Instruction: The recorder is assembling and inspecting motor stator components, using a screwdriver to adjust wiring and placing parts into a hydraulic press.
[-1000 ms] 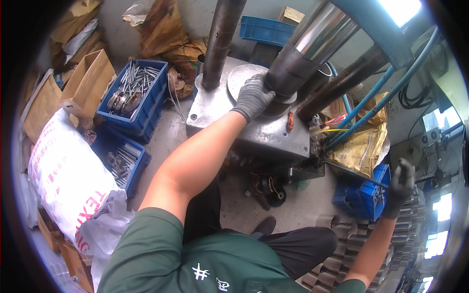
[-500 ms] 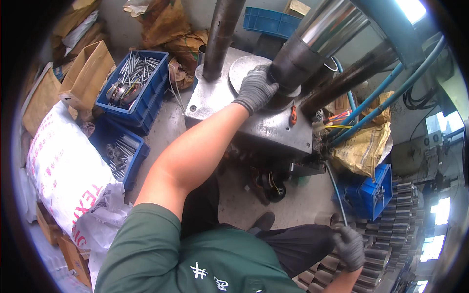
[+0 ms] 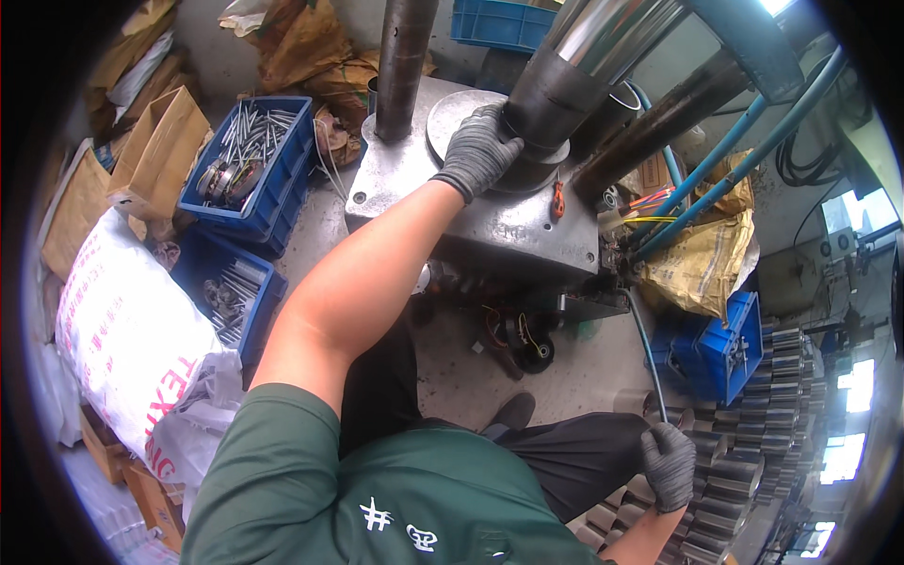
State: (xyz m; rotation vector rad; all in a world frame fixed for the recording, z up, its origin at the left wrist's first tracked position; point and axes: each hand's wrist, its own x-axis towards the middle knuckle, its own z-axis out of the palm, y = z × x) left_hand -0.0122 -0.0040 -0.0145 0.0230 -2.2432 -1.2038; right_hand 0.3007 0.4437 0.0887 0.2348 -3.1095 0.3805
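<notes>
My left hand point(image 3: 478, 153), in a grey knitted glove, cups the near left side of a dark metal cylinder point(image 3: 551, 108) under the press ram. Its thumb lies across the cylinder's front; some fingertips are hidden. Below is a round metal plate point(image 3: 452, 122) on the steel press bed point(image 3: 395, 179). My right hand point(image 3: 669, 466), gloved alike, is beside my right knee with its fingers curled. It closes round the end of a thin bluish lever point(image 3: 650, 363) that rises to the press's lower right corner.
An orange-handled screwdriver point(image 3: 557, 201) lies on the press bed. Blue crates point(image 3: 268, 202) of metal rods stand left, near a white sack point(image 3: 132, 330). Several metal tubes point(image 3: 734, 471) are stacked at right, below a blue crate point(image 3: 702, 353). Thick blue hoses point(image 3: 744, 179) run beside the press.
The whole view has shifted slightly, moving the press a little left and up. My left hand stays against the cylinder, and my right hand stays at the lever's end.
</notes>
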